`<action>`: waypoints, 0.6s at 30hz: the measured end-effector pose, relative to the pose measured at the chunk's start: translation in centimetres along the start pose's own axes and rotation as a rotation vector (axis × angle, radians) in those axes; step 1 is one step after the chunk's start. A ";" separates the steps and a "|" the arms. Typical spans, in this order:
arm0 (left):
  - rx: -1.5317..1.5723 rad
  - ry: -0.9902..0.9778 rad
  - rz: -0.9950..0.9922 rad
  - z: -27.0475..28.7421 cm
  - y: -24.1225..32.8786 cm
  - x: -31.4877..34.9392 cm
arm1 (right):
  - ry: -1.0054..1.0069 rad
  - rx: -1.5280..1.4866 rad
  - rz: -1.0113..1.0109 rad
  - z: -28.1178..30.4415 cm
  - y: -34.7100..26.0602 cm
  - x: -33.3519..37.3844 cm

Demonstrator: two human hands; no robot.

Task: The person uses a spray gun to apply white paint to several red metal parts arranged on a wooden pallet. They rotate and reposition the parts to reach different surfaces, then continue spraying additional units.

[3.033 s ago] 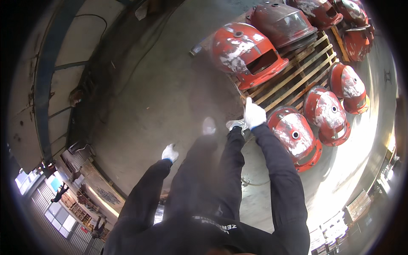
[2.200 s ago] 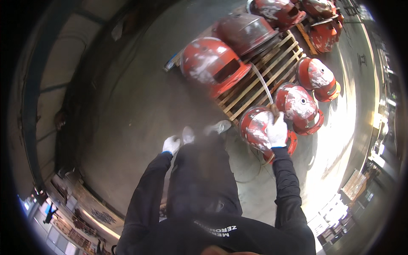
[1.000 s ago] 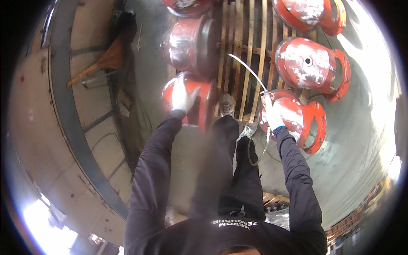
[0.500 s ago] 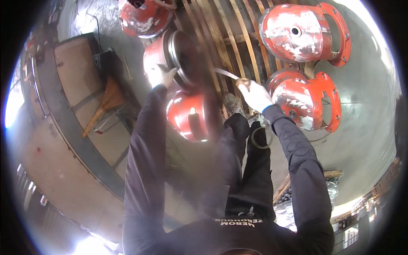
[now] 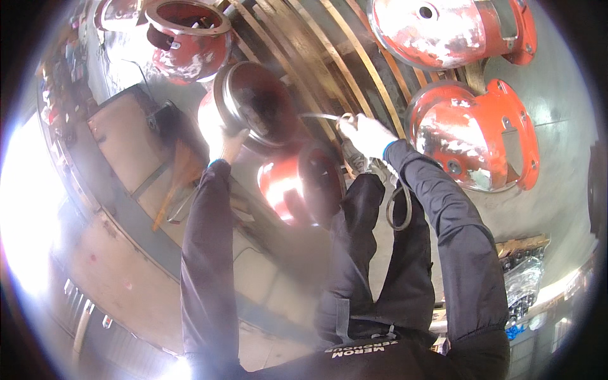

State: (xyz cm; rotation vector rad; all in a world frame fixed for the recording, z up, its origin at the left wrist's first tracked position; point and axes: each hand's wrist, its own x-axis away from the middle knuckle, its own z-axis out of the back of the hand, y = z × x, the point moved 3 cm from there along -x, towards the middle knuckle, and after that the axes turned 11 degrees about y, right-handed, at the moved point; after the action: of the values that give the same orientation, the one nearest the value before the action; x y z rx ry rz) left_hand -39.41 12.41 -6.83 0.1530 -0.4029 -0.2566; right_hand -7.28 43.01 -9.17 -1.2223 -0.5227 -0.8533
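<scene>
My left hand point(image 5: 226, 142), in a white glove, grips the near edge of a round red metal housing point(image 5: 215, 107) with a bare metal rim. The housing tilts, its dark opening facing right. Another red, drum-like metal housing point(image 5: 282, 180) lies just below it, partly blurred. My right hand point(image 5: 372, 135), also in a white glove, is closed round a tool with a thin, pale rod point(image 5: 320, 116). The rod points left toward the housing's opening; the fingers hide the handle, so its kind is unclear. A grey hose loop point(image 5: 398, 215) hangs below this hand.
Wooden slats point(image 5: 354, 47) run under the work. Two patchy red housings with slotted flanges, an upper one point(image 5: 437, 31) and a lower one point(image 5: 472, 139), stand at right. Another red housing point(image 5: 190, 54) is at upper left. A brown panel point(image 5: 123, 136) stands left; plastic-wrapped parts point(image 5: 522, 278) lie lower right.
My view has shifted, so the scene sits differently. The gripped housing is turned, showing more of its opening. My right hand and the rod are a little closer to it.
</scene>
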 end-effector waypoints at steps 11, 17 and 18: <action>0.081 -0.035 0.070 1.6 2.0 1.1 | 0.151 -0.401 0.181 -3.1 -1.4 -0.5; 0.094 -0.052 0.119 2.4 4.1 1.6 | -0.001 -0.224 0.046 -6.2 -0.3 -4.5; 0.114 -0.073 0.105 2.6 4.3 1.9 | -0.027 -0.224 0.042 -6.7 -0.3 -4.5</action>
State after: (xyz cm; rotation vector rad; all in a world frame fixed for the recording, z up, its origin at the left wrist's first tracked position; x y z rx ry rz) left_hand -37.84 15.77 -2.96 0.2341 -0.4973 -0.1366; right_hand -10.84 37.89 -14.29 -1.4464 -0.4296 -0.8780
